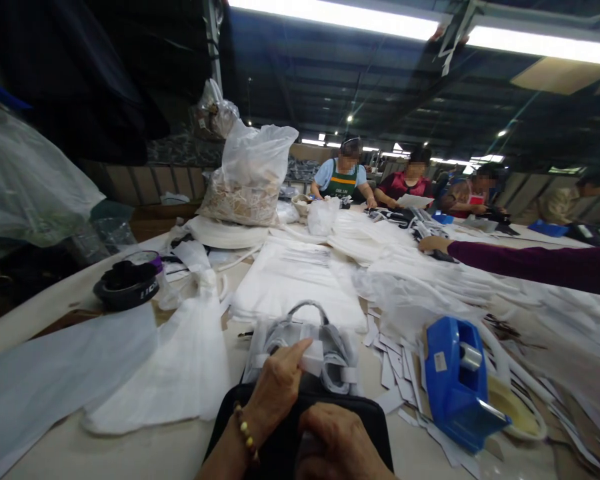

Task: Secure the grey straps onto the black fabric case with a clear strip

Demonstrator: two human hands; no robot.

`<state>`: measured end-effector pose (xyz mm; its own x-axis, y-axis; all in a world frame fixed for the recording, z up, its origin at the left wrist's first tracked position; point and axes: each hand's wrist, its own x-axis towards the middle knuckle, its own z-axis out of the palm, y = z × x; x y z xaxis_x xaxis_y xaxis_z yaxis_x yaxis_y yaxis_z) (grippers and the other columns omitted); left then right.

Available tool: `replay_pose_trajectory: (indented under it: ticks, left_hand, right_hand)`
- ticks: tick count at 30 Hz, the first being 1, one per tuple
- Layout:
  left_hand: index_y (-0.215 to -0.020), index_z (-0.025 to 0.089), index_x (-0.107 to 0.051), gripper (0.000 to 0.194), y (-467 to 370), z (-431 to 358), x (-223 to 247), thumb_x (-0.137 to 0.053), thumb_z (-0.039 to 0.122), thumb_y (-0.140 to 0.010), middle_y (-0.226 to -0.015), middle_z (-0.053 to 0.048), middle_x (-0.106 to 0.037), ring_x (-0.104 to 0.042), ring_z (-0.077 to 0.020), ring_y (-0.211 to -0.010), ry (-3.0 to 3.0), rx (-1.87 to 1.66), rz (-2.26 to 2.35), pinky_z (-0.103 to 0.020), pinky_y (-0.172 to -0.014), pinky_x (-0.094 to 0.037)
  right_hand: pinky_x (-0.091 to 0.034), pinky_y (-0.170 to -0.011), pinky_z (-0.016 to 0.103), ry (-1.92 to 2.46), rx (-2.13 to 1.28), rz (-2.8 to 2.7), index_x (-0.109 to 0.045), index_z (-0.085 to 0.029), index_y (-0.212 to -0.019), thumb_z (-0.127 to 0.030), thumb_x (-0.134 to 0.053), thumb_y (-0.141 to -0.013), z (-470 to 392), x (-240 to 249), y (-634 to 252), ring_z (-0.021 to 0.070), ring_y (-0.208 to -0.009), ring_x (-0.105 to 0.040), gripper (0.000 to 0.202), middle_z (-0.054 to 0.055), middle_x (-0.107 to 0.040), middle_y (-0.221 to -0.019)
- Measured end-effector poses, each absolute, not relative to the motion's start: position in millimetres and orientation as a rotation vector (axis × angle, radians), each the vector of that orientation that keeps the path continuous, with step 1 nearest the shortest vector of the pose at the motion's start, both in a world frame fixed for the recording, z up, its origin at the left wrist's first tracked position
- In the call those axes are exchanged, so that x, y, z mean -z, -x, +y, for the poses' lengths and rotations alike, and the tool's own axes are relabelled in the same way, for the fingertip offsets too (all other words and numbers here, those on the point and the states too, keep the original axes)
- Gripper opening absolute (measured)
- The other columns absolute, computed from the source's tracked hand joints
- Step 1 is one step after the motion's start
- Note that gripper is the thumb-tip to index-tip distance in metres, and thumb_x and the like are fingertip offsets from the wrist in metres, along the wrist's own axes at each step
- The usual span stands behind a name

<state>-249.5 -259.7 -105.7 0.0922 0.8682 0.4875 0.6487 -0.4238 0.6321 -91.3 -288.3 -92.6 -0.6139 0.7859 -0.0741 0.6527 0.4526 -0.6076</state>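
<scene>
A black bag (370, 417) lies on the table in front of me. Its grey top handle (307, 305) and coiled grey straps (336, 370) are at the far end, with clear plastic around them. My left hand (277, 380), a beaded bracelet at its wrist, rests on the strap end. Its index finger stretches out against a white wrap (313, 357). Over the black part, my right hand (340, 437) is closed with fingers curled under. What those fingers hold is hidden.
A blue tape dispenser (455, 380) stands at right beside scattered white card strips (397, 373). White foam sheets (290, 280) are stacked ahead. At left are a black tape roll (127, 283) and white sheets (180, 360). A co-worker's purple sleeve (535, 263) reaches in from the right; several people sit beyond.
</scene>
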Motion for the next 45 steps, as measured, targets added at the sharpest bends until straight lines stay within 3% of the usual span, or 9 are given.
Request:
replay_pose_trajectory:
  ticks: [3, 6, 11, 16, 18, 21, 25, 34, 45]
  left_hand:
    - [-0.116, 0.013, -0.052, 0.052, 249, -267, 111, -0.037, 0.001, -0.067, -0.100, -0.009, -0.065, -0.062, -0.0187, -0.089, -2.176, -1.304, 1.502, -0.031, -0.078, -0.054]
    - [-0.118, 0.016, -0.049, 0.057, 249, -274, 115, -0.035, 0.000, -0.066, -0.088, -0.005, -0.065, -0.062, -0.0165, -0.078, -2.314, -1.344, 1.459, -0.028, -0.068, -0.054]
    - [-0.122, 0.014, -0.044, 0.055, 250, -282, 118, -0.033, -0.002, -0.071, -0.084, -0.005, -0.062, -0.057, -0.0158, -0.074, -2.416, -1.391, 1.392, -0.027, -0.066, -0.052]
    - [-0.088, 0.015, -0.058, 0.026, 251, -287, 114, -0.034, 0.005, -0.084, -0.069, -0.003, -0.057, -0.051, -0.0157, -0.066, -2.516, -1.407, 1.260, -0.027, -0.059, -0.046]
    - [-0.075, 0.015, -0.056, 0.027, 250, -290, 112, -0.033, 0.009, -0.088, -0.065, -0.002, -0.055, -0.049, -0.0153, -0.064, -2.511, -1.400, 1.266, -0.027, -0.058, -0.043]
    - [-0.070, 0.015, -0.055, 0.031, 249, -294, 109, -0.032, 0.010, -0.090, -0.064, -0.002, -0.053, -0.048, -0.0146, -0.064, -2.558, -1.400, 1.282, -0.027, -0.059, -0.040]
    - [-0.071, 0.013, -0.054, 0.029, 249, -301, 109, -0.032, 0.003, -0.087, -0.066, -0.003, -0.053, -0.048, -0.0147, -0.066, -2.663, -1.485, 1.310, -0.026, -0.058, -0.038]
    - [-0.067, 0.012, -0.051, 0.027, 251, -310, 118, -0.030, -0.001, -0.081, -0.060, -0.004, -0.045, -0.043, -0.0165, -0.059, -2.886, -1.356, 1.190, -0.029, -0.054, -0.036]
    - [-0.062, 0.014, -0.046, 0.033, 247, -315, 114, -0.026, 0.004, -0.087, -0.060, -0.003, -0.045, -0.040, -0.0145, -0.057, -2.911, -1.224, 1.228, -0.028, -0.053, -0.034]
  right_hand:
    - [-0.029, -0.054, 0.017, 1.340, -0.962, -2.364, -0.060, -0.018, -0.066, -0.015, -0.084, -0.042, -291, 89, 93, 0.0085, -0.063, -0.048, 0.034, -0.008, -0.052, -0.064]
    - [-0.025, -0.051, 0.017, 1.313, -1.004, -2.279, -0.057, -0.017, -0.061, -0.010, -0.082, -0.042, -291, 92, 93, 0.0062, -0.058, -0.044, 0.033, -0.009, -0.046, -0.059]
    - [-0.025, -0.050, 0.016, 0.980, -0.849, -2.261, -0.055, -0.017, -0.059, -0.007, -0.084, -0.038, -289, 107, 90, 0.0052, -0.055, -0.044, 0.038, -0.009, -0.046, -0.057]
    - [-0.028, -0.051, 0.016, 0.733, -0.745, -2.230, -0.053, -0.018, -0.059, -0.010, -0.082, -0.046, -290, 114, 89, 0.0057, -0.056, -0.049, 0.033, -0.008, -0.052, -0.060]
    - [-0.029, -0.052, 0.017, 0.727, -0.735, -2.241, -0.053, -0.018, -0.059, -0.013, -0.080, -0.052, -290, 114, 89, 0.0064, -0.057, -0.051, 0.029, -0.008, -0.054, -0.061]
    - [-0.030, -0.051, 0.018, 0.719, -0.691, -2.242, -0.053, -0.019, -0.060, -0.031, -0.069, -0.071, -289, 113, 89, 0.0072, -0.055, -0.051, 0.022, -0.006, -0.054, -0.060]
    - [-0.030, -0.048, 0.021, 0.678, -0.540, -2.254, -0.054, -0.019, -0.059, -0.048, -0.043, -0.087, -289, 110, 88, 0.0079, -0.051, -0.050, 0.042, -0.003, -0.055, -0.057]
    - [-0.034, -0.048, 0.020, 0.693, -0.501, -2.327, -0.061, -0.018, -0.062, -0.050, -0.032, -0.090, -290, 109, 86, 0.0087, -0.052, -0.052, 0.051, 0.001, -0.057, -0.056]
    - [-0.033, -0.048, 0.022, 0.646, -0.322, -2.303, -0.061, -0.020, -0.065, -0.041, -0.036, -0.092, -294, 109, 89, 0.0088, -0.051, -0.050, 0.042, -0.001, -0.057, -0.057]
